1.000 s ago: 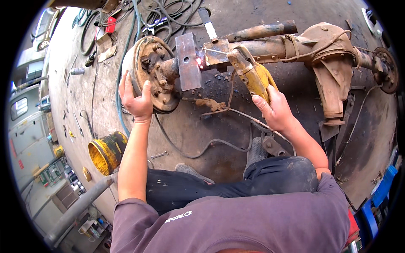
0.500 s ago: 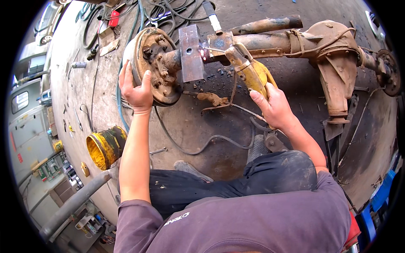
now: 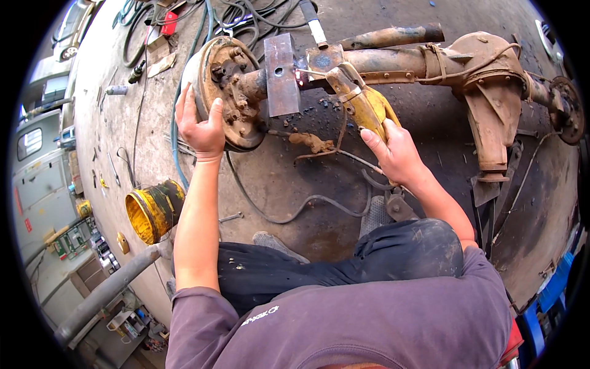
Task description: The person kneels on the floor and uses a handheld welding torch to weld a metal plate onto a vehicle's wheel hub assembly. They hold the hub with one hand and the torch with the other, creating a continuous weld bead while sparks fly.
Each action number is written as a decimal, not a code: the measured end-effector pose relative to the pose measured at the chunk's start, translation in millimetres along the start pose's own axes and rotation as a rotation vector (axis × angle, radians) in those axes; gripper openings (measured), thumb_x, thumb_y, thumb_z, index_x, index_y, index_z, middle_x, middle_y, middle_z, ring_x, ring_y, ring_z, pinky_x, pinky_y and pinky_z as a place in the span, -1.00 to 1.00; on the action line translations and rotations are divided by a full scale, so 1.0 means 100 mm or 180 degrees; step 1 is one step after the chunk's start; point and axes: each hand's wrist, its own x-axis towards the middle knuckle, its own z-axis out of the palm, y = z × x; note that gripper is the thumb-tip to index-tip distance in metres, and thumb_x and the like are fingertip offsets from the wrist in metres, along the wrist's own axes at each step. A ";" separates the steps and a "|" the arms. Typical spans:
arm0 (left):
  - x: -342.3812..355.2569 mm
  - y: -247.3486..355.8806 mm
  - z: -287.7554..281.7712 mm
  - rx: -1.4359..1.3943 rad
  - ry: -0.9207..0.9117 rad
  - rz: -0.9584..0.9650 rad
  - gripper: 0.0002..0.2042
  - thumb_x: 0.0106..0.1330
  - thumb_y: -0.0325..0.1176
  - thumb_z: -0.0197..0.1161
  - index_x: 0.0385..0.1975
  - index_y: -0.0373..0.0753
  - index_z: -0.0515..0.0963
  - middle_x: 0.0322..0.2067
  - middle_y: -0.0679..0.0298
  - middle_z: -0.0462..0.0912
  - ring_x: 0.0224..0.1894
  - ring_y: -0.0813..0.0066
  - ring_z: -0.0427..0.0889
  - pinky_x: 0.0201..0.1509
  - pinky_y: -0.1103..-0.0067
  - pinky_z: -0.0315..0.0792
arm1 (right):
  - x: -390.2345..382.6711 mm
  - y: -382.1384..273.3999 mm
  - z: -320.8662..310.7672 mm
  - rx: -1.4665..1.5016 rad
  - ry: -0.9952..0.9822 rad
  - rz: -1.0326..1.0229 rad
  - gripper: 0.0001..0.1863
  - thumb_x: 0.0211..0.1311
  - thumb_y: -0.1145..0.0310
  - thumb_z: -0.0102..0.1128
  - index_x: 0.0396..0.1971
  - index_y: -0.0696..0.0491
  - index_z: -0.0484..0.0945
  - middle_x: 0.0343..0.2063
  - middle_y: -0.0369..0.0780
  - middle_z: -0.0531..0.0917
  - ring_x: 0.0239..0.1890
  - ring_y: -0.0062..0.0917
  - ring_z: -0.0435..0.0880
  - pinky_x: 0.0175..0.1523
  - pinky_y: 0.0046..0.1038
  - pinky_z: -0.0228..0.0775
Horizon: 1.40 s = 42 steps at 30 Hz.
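A: Where is the rusty axle [image 3: 393, 60]?
B: Lying on the concrete floor [image 3: 307, 184]; the left hand [image 3: 201, 126] grips its brake drum [image 3: 215, 74], the right hand [image 3: 393, 154] holds the yellow electrode holder [image 3: 362, 104].
A: Risk?
B: Likely burns: the bare left hand is near the glowing weld point [image 3: 301, 75].

It was a vehicle repair workshop. A rusty axle [image 3: 430, 61] lay on stained concrete floor [image 3: 295, 178]. Hoses [image 3: 246, 15] sprawled beyond the grip.
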 end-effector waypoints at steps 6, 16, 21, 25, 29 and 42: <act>0.00 0.02 0.00 -0.0045 0.0005 -0.0035 -0.43 0.13 -0.40 0.55 0.16 -0.51 0.60 0.23 -0.06 0.63 0.28 -0.03 0.59 0.43 0.27 0.40 | 0.00 -0.02 -0.01 0.0064 -0.0048 0.0039 -0.42 0.53 -0.06 0.22 -0.19 0.31 0.54 -0.37 0.13 0.68 -0.27 0.03 0.70 -0.11 -0.11 0.53; 0.01 0.02 0.00 0.0014 -0.0008 0.0048 -0.44 0.15 -0.38 0.54 0.15 -0.52 0.60 0.24 -0.07 0.63 0.28 -0.04 0.59 0.44 0.27 0.39 | 0.02 0.00 -0.01 -0.0036 -0.0073 0.0073 -0.40 0.54 -0.08 0.21 -0.19 0.32 0.55 -0.34 0.16 0.68 -0.22 0.09 0.70 -0.07 -0.08 0.53; 0.00 -0.03 0.01 0.0052 -0.0020 0.0078 -0.42 0.16 -0.35 0.55 0.17 -0.51 0.60 0.24 -0.06 0.63 0.28 -0.02 0.59 0.44 0.27 0.39 | 0.03 -0.02 -0.01 -0.0062 -0.0071 0.0034 -0.41 0.54 -0.07 0.21 -0.23 0.31 0.54 -0.36 0.16 0.67 -0.24 0.11 0.68 -0.08 -0.07 0.52; 0.00 -0.01 -0.01 0.0070 -0.0033 0.0065 -0.41 0.15 -0.34 0.55 0.18 -0.49 0.61 0.23 -0.06 0.64 0.29 -0.01 0.59 0.44 0.28 0.40 | 0.03 -0.01 -0.02 -0.0138 -0.0095 0.0042 -0.41 0.53 -0.06 0.22 -0.25 0.31 0.53 -0.36 0.17 0.66 -0.24 0.12 0.68 -0.09 -0.06 0.51; 0.01 0.02 0.00 0.0013 -0.0024 -0.0007 -0.42 0.15 -0.36 0.55 0.18 -0.49 0.60 0.24 -0.07 0.63 0.29 -0.02 0.58 0.44 0.28 0.39 | 0.05 0.03 -0.01 -0.0162 -0.0050 -0.0026 -0.41 0.54 -0.07 0.21 -0.22 0.30 0.53 -0.37 0.15 0.66 -0.27 0.07 0.69 -0.10 -0.08 0.52; 0.01 0.01 -0.02 0.0034 -0.0070 0.0062 -0.41 0.16 -0.37 0.55 0.19 -0.49 0.59 0.25 -0.07 0.63 0.29 -0.04 0.58 0.44 0.27 0.38 | 0.07 0.01 -0.10 0.0157 -0.0007 0.0107 -0.44 0.55 -0.05 0.21 -0.20 0.29 0.54 -0.42 0.08 0.65 -0.35 -0.03 0.67 -0.16 -0.16 0.51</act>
